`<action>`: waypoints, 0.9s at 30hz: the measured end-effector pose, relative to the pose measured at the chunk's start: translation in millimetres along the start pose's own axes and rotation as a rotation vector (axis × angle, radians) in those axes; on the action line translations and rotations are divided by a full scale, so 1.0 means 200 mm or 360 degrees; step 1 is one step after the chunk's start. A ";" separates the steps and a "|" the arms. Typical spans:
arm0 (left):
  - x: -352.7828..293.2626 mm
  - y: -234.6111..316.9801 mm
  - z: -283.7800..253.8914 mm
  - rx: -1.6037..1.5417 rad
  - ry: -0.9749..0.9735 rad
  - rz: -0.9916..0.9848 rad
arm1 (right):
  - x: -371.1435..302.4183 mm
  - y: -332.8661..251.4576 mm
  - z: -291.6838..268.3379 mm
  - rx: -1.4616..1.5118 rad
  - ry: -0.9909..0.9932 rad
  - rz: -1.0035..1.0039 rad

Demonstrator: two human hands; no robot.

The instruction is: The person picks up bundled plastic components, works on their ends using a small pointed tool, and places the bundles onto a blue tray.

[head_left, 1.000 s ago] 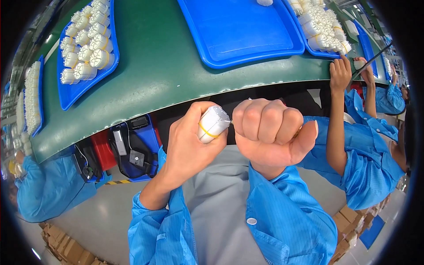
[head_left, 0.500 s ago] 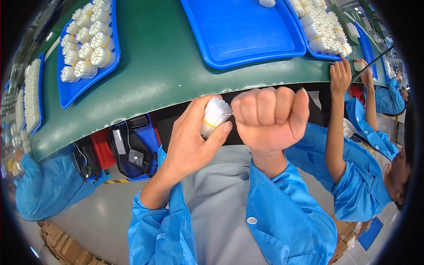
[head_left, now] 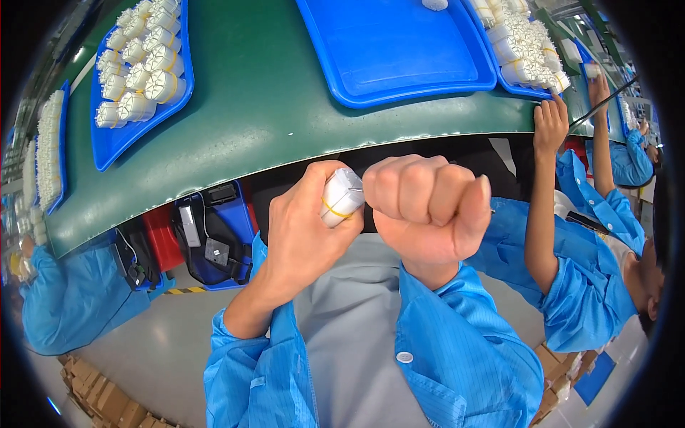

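Observation:
My left hand (head_left: 303,227) is wrapped around a white cylindrical bundle (head_left: 341,200) with a yellow rubber band about its middle. The bundle's upper end tilts toward my right hand (head_left: 428,207), which is closed in a fist right beside it. A thin, dark line shows at the bundle's end, near my right knuckles. The fist hides what it holds, if anything. Both hands are held in front of the near edge of a green table (head_left: 242,121).
A blue tray (head_left: 107,153) of similar banded bundles stands at left, another full one (head_left: 524,91) at right. Between them lies a large blue tray (head_left: 399,64) with one white piece at its far edge. A co-worker's hand (head_left: 551,125) rests at the table edge on the right.
My right fist has moved slightly left and down, closer to the bundle. The thin metal piece seen between fist and bundle is now mostly hidden. The co-worker's farther hand has risen.

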State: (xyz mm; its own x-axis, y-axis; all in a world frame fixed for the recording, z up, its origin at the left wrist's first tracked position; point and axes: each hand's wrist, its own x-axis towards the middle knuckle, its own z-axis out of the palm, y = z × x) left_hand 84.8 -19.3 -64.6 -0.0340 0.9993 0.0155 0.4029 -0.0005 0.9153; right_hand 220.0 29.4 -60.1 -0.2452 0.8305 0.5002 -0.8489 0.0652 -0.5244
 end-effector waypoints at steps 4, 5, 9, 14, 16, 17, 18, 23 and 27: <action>0.01 -0.06 0.01 0.0185 0.0056 0.0105 | -0.01 0.03 -0.01 0.0019 0.0138 0.0199; 0.01 -0.06 0.01 0.0127 0.0073 0.0148 | -0.01 0.03 -0.02 0.0019 0.0138 0.0199; 0.01 -0.06 -0.04 -0.0259 -0.0071 0.0123 | 0.02 0.01 -0.06 0.0292 0.0041 0.0182; 0.00 -0.02 -0.06 -0.0291 -0.0086 -0.0082 | 0.03 0.00 -0.05 0.0252 -0.0015 -0.0015; 0.00 0.00 -0.05 -0.0348 -0.0109 -0.0208 | 0.02 0.00 -0.03 0.0234 -0.0050 -0.0003; -0.01 0.00 -0.04 -0.0336 -0.0087 -0.0225 | 0.02 0.01 -0.02 0.0236 -0.0051 -0.0003; -0.01 0.00 -0.04 -0.0325 -0.0066 -0.0241 | 0.03 0.01 -0.01 0.0147 -0.0052 -0.0003; -0.01 -0.01 -0.03 -0.0191 -0.0038 -0.0111 | 0.02 0.02 0.00 0.0006 -0.0058 -0.0001; -0.01 -0.01 -0.02 -0.0068 0.0002 -0.0028 | 0.00 0.02 0.01 0.0078 -0.0037 -0.0007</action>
State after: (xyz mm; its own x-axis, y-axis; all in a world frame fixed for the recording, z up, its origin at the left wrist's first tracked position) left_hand 79.3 -22.4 -65.2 -0.0421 0.9991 0.0000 0.3629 0.0153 0.9317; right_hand 215.1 28.4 -61.8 -0.2518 0.8171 0.5186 -0.8717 0.0413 -0.4883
